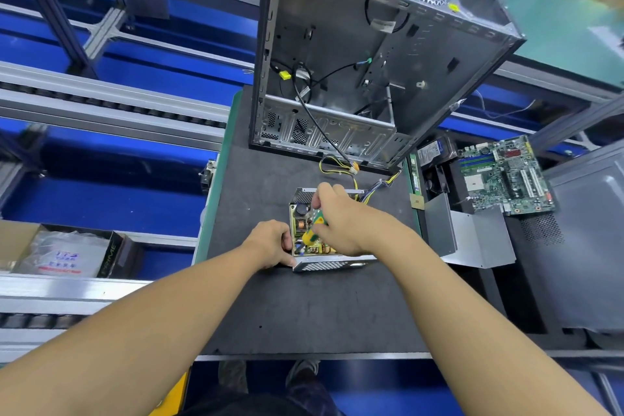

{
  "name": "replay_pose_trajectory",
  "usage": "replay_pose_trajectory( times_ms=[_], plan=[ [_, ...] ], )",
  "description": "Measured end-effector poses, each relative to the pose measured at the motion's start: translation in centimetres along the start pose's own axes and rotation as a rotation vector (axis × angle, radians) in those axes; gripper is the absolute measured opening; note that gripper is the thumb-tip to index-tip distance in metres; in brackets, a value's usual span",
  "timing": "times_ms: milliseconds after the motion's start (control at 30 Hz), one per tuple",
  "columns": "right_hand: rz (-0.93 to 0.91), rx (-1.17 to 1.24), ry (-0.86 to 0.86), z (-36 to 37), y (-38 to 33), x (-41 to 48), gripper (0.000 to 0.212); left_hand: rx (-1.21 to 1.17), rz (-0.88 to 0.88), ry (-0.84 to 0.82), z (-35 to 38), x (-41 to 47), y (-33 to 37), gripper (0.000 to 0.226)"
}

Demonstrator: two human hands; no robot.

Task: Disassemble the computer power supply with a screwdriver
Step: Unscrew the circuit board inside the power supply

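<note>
Hands, screwdriver, power supply (board inside)

Open mat nearside; computer case apparently blocks beyond.

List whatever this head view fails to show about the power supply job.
Head view throughout:
1. Tip of the yellow-and-green-handled screwdriver and whatever it touches: hidden under the right hand.
2. Left wall of the open silver metal power supply: covered by the gripping left hand.
3. Markings on its circuit board: too small.
</note>
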State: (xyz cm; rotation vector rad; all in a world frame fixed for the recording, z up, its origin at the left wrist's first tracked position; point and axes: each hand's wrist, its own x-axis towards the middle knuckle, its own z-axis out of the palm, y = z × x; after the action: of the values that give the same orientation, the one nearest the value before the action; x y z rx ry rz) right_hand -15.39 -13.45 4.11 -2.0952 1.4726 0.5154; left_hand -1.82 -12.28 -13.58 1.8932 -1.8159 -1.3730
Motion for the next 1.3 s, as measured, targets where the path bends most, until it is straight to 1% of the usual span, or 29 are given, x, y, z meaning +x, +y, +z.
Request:
replay_pose_trajectory(
  times_ms=[100, 200, 267, 367, 467, 533, 667, 767, 833, 900, 967, 1000, 1067, 1167, 1300],
  plan=[
    [0.013, 0.031, -0.023, 0.1, 0.1, -0.1, 0.028, 0.021, -0.003, -0.001, -0.1, 0.0, 0.2, 0.040],
    [0.064, 0.011, 0.084, 0.6, -0.3, -0.3, 0.033, 0.005, -0.003, -0.003, -0.1, 0.0, 0.1, 0.041],
    [0.122, -0.024, 0.121, 0.8, -0.6, -0.4, 0.036, 0.001, -0.002, -0.006, -0.2, 0.0, 0.1, 0.041],
    [0.085, -0.085, 0.136, 1.0, -0.8, -0.1, 0.029, -0.007, -0.009, -0.003, -0.1, 0.0, 0.0, 0.040],
    [0.021, -0.060, 0.102, 0.8, -1.0, 0.0, 0.023, -0.023, -0.017, 0.006, 0.0, -0.1, 0.0, 0.039],
    [0.002, -0.052, 0.052, 0.7, -0.9, 0.1, 0.026, -0.022, -0.017, 0.009, 0.0, 0.0, 0.0, 0.039],
    [0.014, -0.027, 0.011, 0.7, -0.6, 0.1, 0.029, -0.008, -0.023, 0.013, 0.0, 0.0, 0.1, 0.037],
    [0.053, -0.006, 0.074, 1.1, -0.8, -0.3, 0.030, -0.003, -0.032, 0.008, 0.0, -0.1, 0.2, 0.038],
    [0.089, -0.082, 0.107, 1.2, -1.0, -0.7, 0.017, -0.010, -0.035, 0.006, 0.0, -0.2, 0.2, 0.038],
    [0.071, -0.166, 0.116, 1.3, -1.1, -0.8, 0.031, -0.020, -0.036, 0.010, -0.1, -0.2, 0.2, 0.038],
    [0.066, -0.097, 0.158, 1.3, -0.9, -0.5, 0.020, -0.020, -0.042, 0.016, -0.1, -0.3, 0.3, 0.037],
    [0.067, -0.051, 0.165, 1.4, -0.8, -0.3, 0.018, -0.020, -0.043, 0.017, -0.1, -0.3, 0.3, 0.037],
    [0.046, -0.018, 0.136, 1.4, -0.7, -0.1, 0.017, -0.019, -0.044, 0.022, -0.1, -0.4, 0.3, 0.037],
    [0.018, -0.004, 0.067, 1.2, -0.5, -0.1, 0.028, -0.009, -0.044, 0.023, -0.1, -0.4, 0.4, 0.036],
    [0.013, -0.049, 0.029, 1.3, -0.2, -0.1, 0.035, -0.006, -0.037, 0.023, -0.1, -0.5, 0.5, 0.036]
  ],
)
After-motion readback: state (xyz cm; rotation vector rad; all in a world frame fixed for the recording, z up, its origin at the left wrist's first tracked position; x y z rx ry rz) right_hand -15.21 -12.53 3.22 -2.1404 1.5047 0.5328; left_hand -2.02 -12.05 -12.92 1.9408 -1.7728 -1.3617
